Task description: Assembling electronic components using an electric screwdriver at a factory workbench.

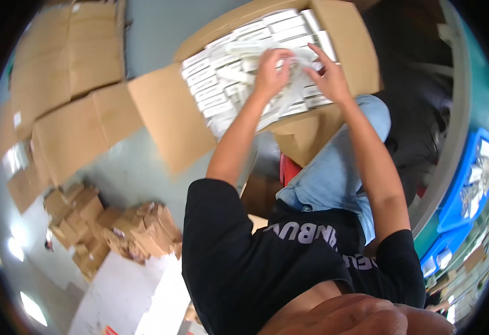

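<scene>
A cardboard carton (362, 56) with spread flaps stands before me, packed with rows of small white boxes (211, 89). Crumpled clear plastic film (297, 92) lies over part of the rows. My left hand (272, 72) is closed on this film near the middle of the carton, its thumb and fingertips together. Just to the right, my right hand (329, 78) also grips the film, with its index finger stretched toward the far side. Blur hides exactly where the right fingers pinch.
Flattened cardboard (71, 50) lies on the floor at the left. Below it are piled brown cartons (82, 218) beside a white surface (116, 296). On the right, blue trays (468, 184) hold plastic-wrapped items. My jeans-clad knee (376, 114) touches the carton's near right side.
</scene>
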Tool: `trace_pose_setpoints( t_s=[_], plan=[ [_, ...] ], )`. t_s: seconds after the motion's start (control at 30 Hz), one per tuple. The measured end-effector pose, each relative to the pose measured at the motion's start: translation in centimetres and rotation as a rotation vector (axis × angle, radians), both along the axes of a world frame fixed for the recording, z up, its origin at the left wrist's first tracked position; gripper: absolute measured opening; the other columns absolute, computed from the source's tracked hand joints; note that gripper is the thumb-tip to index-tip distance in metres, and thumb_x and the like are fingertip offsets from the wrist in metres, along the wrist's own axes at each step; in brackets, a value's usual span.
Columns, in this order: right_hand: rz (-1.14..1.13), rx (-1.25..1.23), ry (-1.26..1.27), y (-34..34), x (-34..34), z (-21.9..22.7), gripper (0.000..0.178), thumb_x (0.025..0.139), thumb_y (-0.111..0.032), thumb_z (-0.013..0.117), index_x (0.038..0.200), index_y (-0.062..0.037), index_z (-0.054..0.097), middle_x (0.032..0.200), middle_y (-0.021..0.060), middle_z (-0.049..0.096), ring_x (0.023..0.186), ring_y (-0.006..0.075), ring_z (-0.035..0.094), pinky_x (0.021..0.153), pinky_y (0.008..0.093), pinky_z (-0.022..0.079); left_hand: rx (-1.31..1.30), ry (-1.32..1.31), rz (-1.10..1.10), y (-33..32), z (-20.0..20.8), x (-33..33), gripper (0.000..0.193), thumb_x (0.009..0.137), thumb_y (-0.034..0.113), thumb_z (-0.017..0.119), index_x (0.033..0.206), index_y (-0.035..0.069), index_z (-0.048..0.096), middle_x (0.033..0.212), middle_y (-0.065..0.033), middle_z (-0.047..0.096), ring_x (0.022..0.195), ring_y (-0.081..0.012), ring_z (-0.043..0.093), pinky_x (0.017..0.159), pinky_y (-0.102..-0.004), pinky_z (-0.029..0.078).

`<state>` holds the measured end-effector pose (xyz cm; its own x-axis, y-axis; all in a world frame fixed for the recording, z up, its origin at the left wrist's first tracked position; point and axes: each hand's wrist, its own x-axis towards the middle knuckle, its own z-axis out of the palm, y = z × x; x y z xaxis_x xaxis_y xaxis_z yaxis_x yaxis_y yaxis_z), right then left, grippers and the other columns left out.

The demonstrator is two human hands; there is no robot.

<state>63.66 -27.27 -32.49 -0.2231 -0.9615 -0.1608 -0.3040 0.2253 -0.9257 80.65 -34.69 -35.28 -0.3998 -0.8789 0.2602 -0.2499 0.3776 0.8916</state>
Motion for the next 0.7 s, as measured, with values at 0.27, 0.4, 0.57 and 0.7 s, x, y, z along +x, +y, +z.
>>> trace_pose_setpoints(
  t_s=[0.27, 0.4, 0.57, 0.7],
  plan=[
    [0.143, 0.067, 0.215, -2.0, 0.3, -1.4, 0.02, 0.086, -0.019, 0.074, 0.102, -0.0079, 0.075, 0.09, 0.0138, 0.072, 0.075, 0.0231, 0.07, 0.068, 0.0328, 0.054, 0.132, -0.032, 0.18, 6.7, 2.7, 3.9, 0.032, 0.082, 0.011, 0.073, 0.112, 0.004, 0.064, 0.112, -0.0155, 0.066, 0.109, -0.0337, 0.062, 0.092, -0.0419, 0.049],
    [0.129, 0.038, 0.281, -2.5, 0.0, -1.5, 0.026, 0.092, -0.023, 0.071, 0.108, -0.0035, 0.072, 0.087, 0.0107, 0.072, 0.072, 0.0151, 0.069, 0.067, 0.0292, 0.053, -0.067, -0.685, 0.287, 13.0, 0.7, 16.3, 0.047, 0.08, 0.02, 0.078, 0.122, 0.006, 0.06, 0.128, -0.0164, 0.058, 0.114, -0.0361, 0.058, 0.093, -0.0416, 0.049],
    [0.044, 0.058, 0.245, -3.0, 1.3, 0.0, 0.026, 0.093, -0.023, 0.07, 0.108, -0.0017, 0.071, 0.099, 0.0137, 0.07, 0.071, 0.0166, 0.069, 0.067, 0.0301, 0.054, 0.263, -0.802, 0.301, 14.6, -2.5, 23.6, 0.042, 0.084, 0.016, 0.072, 0.122, 0.005, 0.06, 0.114, -0.0181, 0.06, 0.106, -0.0369, 0.06, 0.088, -0.043, 0.051],
    [0.043, -0.218, 0.411, -2.5, 0.6, -1.1, 0.019, 0.092, -0.019, 0.07, 0.1, -0.0013, 0.069, 0.116, 0.0099, 0.065, 0.077, 0.0213, 0.068, 0.068, 0.0323, 0.054, 0.332, -0.964, 0.166, 11.7, -1.8, 23.9, 0.026, 0.088, 0.012, 0.064, 0.113, 0.005, 0.06, 0.1, -0.018, 0.063, 0.097, -0.0377, 0.061, 0.081, -0.0469, 0.05]
  ],
)
